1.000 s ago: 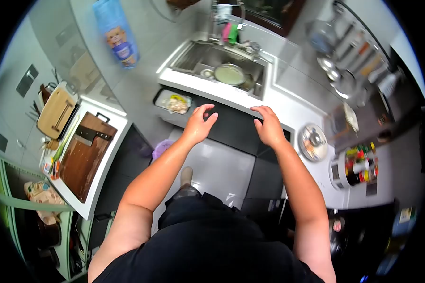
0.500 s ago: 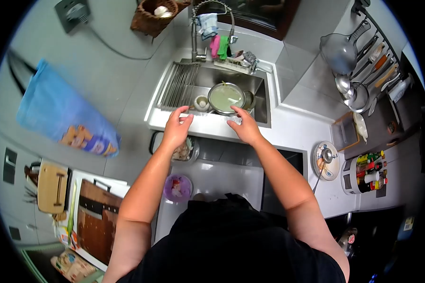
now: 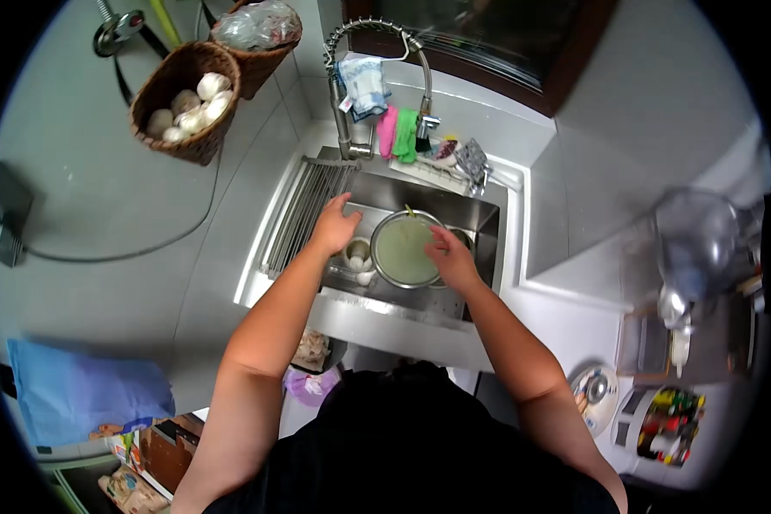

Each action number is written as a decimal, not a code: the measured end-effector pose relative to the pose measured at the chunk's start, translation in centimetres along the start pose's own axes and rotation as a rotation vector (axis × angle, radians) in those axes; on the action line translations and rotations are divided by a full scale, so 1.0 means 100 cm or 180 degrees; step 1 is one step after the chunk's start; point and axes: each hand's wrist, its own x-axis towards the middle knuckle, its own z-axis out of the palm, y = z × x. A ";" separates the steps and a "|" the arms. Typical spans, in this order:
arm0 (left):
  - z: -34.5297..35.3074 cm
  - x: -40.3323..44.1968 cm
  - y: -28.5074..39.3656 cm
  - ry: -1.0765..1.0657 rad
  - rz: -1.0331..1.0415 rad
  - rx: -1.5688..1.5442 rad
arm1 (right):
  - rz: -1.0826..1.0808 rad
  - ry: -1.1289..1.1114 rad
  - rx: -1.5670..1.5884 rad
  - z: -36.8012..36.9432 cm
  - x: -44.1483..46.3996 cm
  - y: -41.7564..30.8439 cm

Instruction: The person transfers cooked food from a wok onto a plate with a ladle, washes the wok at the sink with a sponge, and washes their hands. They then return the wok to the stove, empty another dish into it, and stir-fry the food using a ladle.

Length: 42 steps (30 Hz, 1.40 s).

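A round metal bowl (image 3: 405,249) filled with cloudy greenish liquid stands in the steel sink (image 3: 373,300). My right hand (image 3: 451,258) hovers over the bowl's right side, fingers apart and holding nothing; whether its fingertips touch the liquid is unclear. Over the sink's left part, beside the metal drying rack (image 3: 304,210), my left hand (image 3: 337,224) is open and empty. Below it and left of the bowl sits a small pale container (image 3: 357,253). Another dish behind the bowl is mostly hidden by my right hand.
A spring-neck faucet (image 3: 343,120) rises behind the sink, with a patterned cloth (image 3: 364,86) and pink and green cloths hanging there. Wall baskets, one with garlic (image 3: 193,111), hang at upper left. A plate (image 3: 595,398) and a bottle rack (image 3: 664,424) stand at lower right.
The view has moved closer to the sink. Both hands have gone from in front of the counter to over the sink, the right one now above the bowl.
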 end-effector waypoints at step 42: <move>0.129 0.078 0.038 -0.0352 -0.1758 -0.5239 | -0.1972 0.0528 -0.0028 0.078 0.131 -0.035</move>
